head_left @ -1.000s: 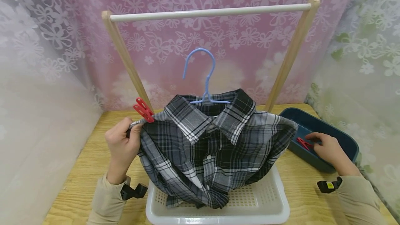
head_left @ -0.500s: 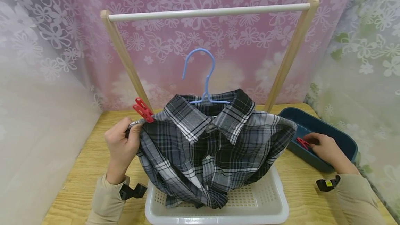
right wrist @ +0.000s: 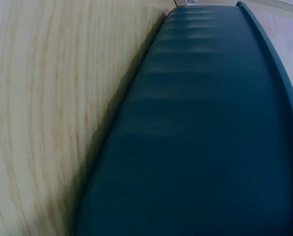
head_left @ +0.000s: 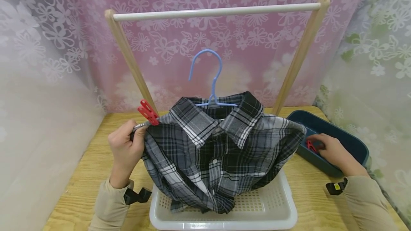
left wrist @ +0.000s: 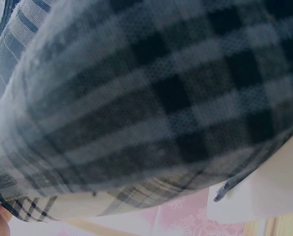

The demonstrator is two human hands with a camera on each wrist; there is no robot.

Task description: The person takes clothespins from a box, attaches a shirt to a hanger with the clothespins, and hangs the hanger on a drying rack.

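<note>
- The left hand (head_left: 126, 149) pinched the shoulder edge of the plaid shirt (head_left: 218, 152), with thumb and fingers (head_left: 138, 135) pressed together on the cloth.
- A red clothespin (head_left: 147, 112) was clipped on that same shoulder, just above the left hand and touching the fabric.
- The shirt hung on a blue hanger (head_left: 210, 77), whose hook stood free below the white rail (head_left: 215, 12) of the wooden rack (head_left: 297, 58).
- The lower part of the shirt lay bunched in the white basket (head_left: 273, 209), which stood on the table (head_left: 80, 174).
- In the left wrist view the plaid cloth (left wrist: 151, 103) filled nearly the whole frame, with only a fingertip showing at the lower left corner.
- The right hand (head_left: 334, 152) reached into the dark blue bin (head_left: 353, 143) at the right of the table, with its fingers (head_left: 316, 139) curled over a second red clothespin (head_left: 310, 145) inside the bin.
- Whether those fingers had closed fully on the clothespin could not be told.
- The right wrist view showed only the blue bin's outer wall (right wrist: 205, 137) against the wooden tabletop.
</note>
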